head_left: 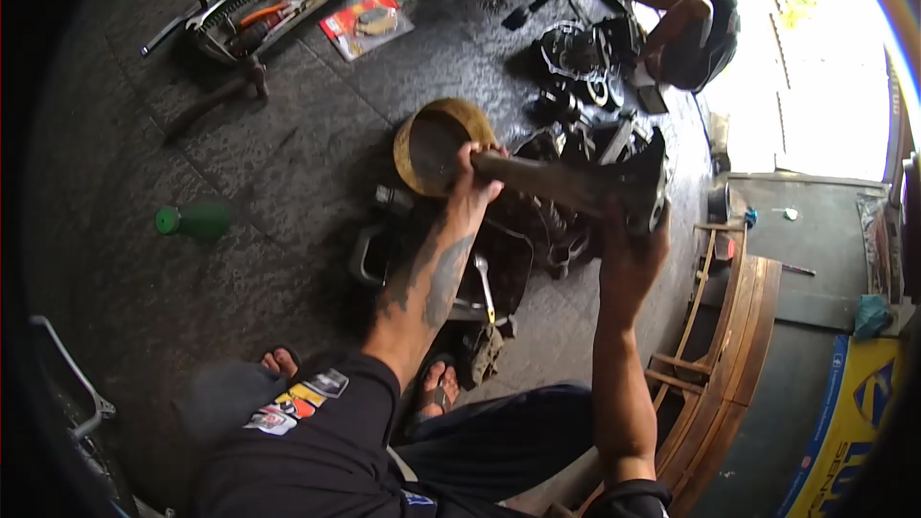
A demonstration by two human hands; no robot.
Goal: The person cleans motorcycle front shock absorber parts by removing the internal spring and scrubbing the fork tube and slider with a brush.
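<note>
A long dull metal part (547,182), wide and dark at its right end, is held up across the middle of the view. My left hand (477,171) is closed around its narrow left end. Under the wide right end, my right hand (633,247) grips it, its fingers partly hidden behind the part. Just left of my left hand stands a round yellowish container (414,155) on the floor. Dark mechanical parts (556,240) lie below and behind the held piece. A wrench (484,278) rests nearer to me, beside a rag (483,355).
A tool tray (273,14), a hammer (225,96), a red blister pack (366,27) and a green bottle (197,221) are on the floor to the left. Another person (705,29) sits at the upper right near engine parts (580,50). A wooden bench (734,364) stands right.
</note>
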